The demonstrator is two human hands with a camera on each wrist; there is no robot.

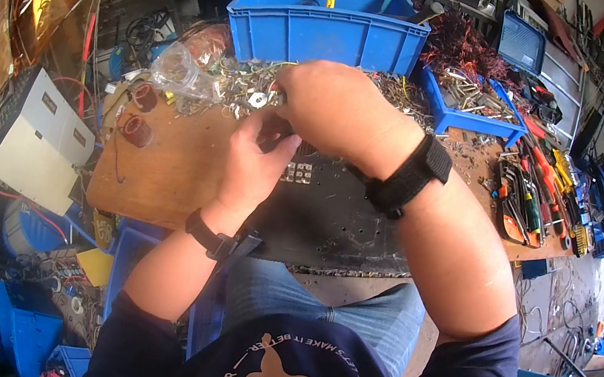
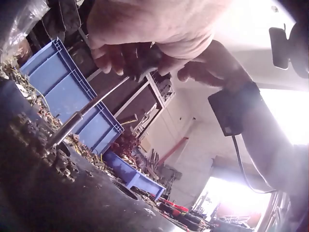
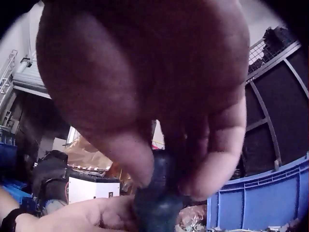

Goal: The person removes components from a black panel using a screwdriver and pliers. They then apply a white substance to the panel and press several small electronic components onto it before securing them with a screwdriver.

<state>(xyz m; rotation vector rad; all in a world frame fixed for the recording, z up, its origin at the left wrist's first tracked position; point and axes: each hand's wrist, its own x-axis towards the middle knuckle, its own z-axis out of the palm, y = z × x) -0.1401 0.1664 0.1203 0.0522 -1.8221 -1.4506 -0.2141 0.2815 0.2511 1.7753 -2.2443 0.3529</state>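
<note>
My right hand point(image 1: 339, 107) grips the dark handle of a screwdriver point(image 3: 160, 193) from above. Lower down, my left hand point(image 1: 252, 160) has its thumb and fingers bent around the lower part of the same tool. In the left wrist view the slim metal shaft point(image 2: 98, 100) slants down. Its thicker lower end stands among small metal pieces point(image 2: 63, 164) on a dark plate point(image 1: 337, 214). A group of small silvery pieces point(image 1: 299, 173) also shows beside the left thumb in the head view. The hands hide the tool from the head camera.
Behind the hands stands a large blue bin point(image 1: 323, 36), with scrap bits strewn before it. A blue tray point(image 1: 480, 126) of metal parts is at the right, near hand tools point(image 1: 537, 192). Reddish rings point(image 1: 137, 131) and a clear plastic cup point(image 1: 185, 77) lie left.
</note>
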